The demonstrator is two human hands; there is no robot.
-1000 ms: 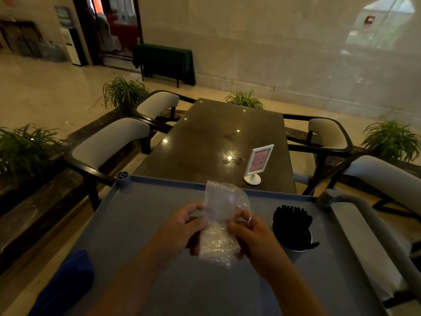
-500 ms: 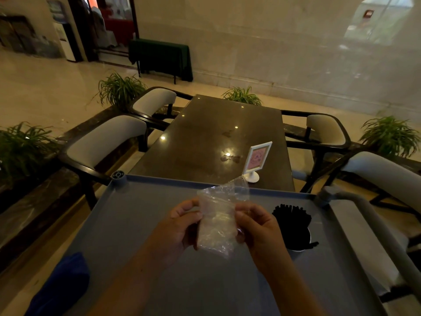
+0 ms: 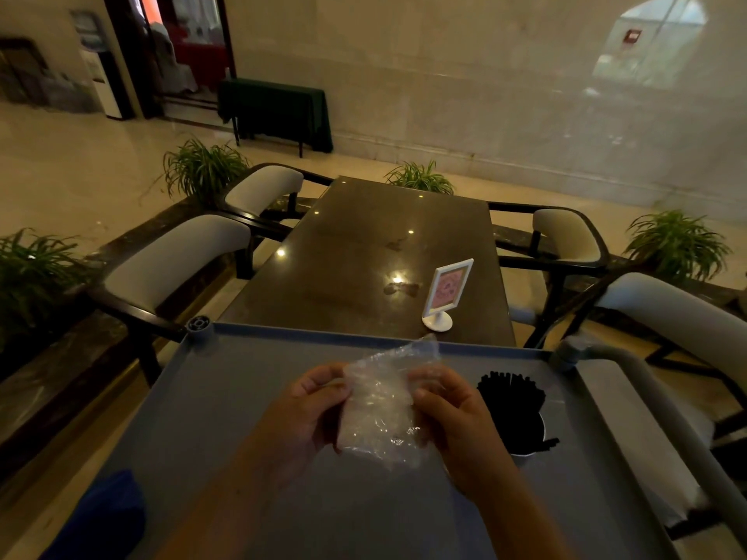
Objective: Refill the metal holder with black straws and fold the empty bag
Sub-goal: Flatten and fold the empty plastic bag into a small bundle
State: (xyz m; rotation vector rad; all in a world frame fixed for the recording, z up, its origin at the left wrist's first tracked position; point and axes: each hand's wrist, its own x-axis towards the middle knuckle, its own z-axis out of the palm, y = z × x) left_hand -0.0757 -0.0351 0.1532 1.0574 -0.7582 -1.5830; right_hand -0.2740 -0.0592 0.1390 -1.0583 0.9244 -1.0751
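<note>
Above the grey cart tray (image 3: pixel 226 402), your left hand (image 3: pixel 301 418) and right hand (image 3: pixel 456 426) pinch the crumpled clear plastic bag (image 3: pixel 382 406) (no print legible), beside the metal holder (image 3: pixel 525 452) of black straws (image 3: pixel 511 410).

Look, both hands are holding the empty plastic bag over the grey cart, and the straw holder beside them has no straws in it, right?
Not quite. The head view shows the metal holder packed with black straws. The rest holds: left hand and right hand both grip the empty plastic bag over the grey cart.

The bag (image 3: pixel 380 406) now sits flatter and shorter between both hands.
</note>
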